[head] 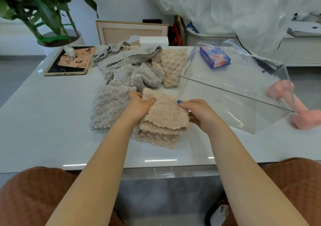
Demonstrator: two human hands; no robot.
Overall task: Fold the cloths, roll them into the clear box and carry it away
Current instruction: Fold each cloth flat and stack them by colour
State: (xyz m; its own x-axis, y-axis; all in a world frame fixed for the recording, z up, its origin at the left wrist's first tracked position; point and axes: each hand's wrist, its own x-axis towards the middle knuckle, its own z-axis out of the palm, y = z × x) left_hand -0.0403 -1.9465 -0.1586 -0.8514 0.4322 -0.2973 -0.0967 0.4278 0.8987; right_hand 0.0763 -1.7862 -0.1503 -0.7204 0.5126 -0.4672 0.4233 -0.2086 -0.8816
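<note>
**Already folded, the beige cloth lay in both hands**

Near the middle of the desk's front edge, the beige cloth (163,121) lay folded into several scalloped layers. The left hand (140,104) gripped its far left corner, fingers curled into the pile. The right hand (199,112) held the cloth's right edge, with the thumb on top and the fingers tucked beneath, so both hands were clamped on the same cloth.

Touching the cloth's left side was a folded grey cloth (107,107), lying flat. Behind both, toward the desk's back edge, sat a loose heap of grey cloths (132,65), with another beige cloth (173,67) against its right side.

The clear box (234,86) stood on the right half of the desk, its near left corner just beside the right hand. A blue tissue pack (214,57) showed at its far end; whether it lay inside or behind could not be told. A pink cloth (302,118) rested by the right edge, partly seen through the box wall.

At the back left corner lay a tablet (69,60), and a white carton (153,42) stood at the back edge.
</note>
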